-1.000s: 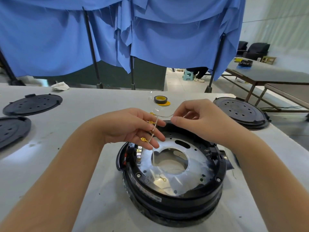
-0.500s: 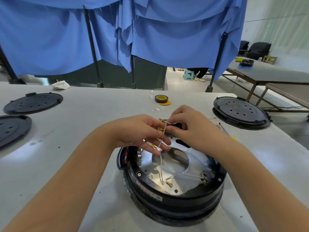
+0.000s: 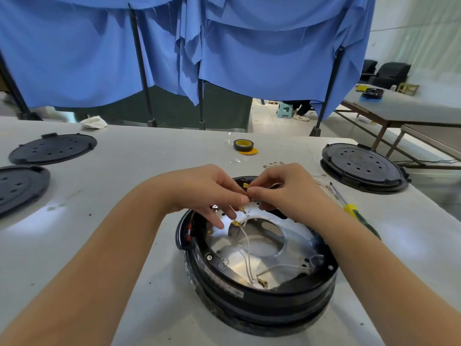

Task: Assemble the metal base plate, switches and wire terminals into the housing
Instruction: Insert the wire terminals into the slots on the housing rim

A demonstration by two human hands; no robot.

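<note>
**Brass terminals going onto the far side of the housing**

Brass spade terminals (image 3: 235,223) on white wires (image 3: 247,248) are the matter in hand. The black round housing (image 3: 259,299) sits on the white table (image 3: 149,158) with the shiny metal base plate (image 3: 294,236) already seated inside it. One wire end with a ring lug (image 3: 262,282) lies on the plate at the near rim.

Both hands work over the far edge of the housing, fingertips almost touching. The left hand (image 3: 202,189) has its fingers curled, with wires and terminals threaded between them. The right hand (image 3: 287,191) pinches a terminal or wire end between thumb and forefinger, close to a small yellow-marked part (image 3: 246,185) at the far wall, probably a switch; the view is too tight to be sure.

The step looks like the wiring stage: plate in, terminals being pushed onto their tabs. Next, the pinched terminal wants lining up square with its tab and pressing home, while the left hand feeds out the next lead without tangling.

A screwdriver (image 3: 349,207), loose leads (image 3: 321,182), a tape roll (image 3: 244,145) and black lids (image 3: 52,148) lie around on the table.
</note>
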